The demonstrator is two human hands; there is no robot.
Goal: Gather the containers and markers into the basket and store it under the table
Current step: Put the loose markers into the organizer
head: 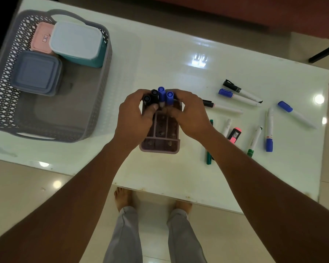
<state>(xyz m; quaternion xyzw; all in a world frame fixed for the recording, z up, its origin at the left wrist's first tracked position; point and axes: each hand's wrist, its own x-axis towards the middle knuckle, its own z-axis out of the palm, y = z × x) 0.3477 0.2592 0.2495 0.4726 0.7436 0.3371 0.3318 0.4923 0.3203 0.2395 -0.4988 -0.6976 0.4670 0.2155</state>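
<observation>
A grey lattice basket (101, 103) stands at the table's left and holds a pink container (40, 37), a teal container with a white lid (77, 41) and a blue-grey container (36, 73). At the table's middle stands a mauve divided pen holder (160, 143). My left hand (135, 114) and my right hand (190, 112) are together closed around a bunch of markers (160, 95), two with black caps and two with blue caps, standing in the holder's far compartment. Several loose markers (241, 93) and a pink highlighter (234, 135) lie to the right.
The glossy white table (160, 54) ends just in front of my bare feet (122, 198). Tiled floor surrounds it. A dark bar (325, 52) crosses the floor at the far right, and a dark edge runs along the far left.
</observation>
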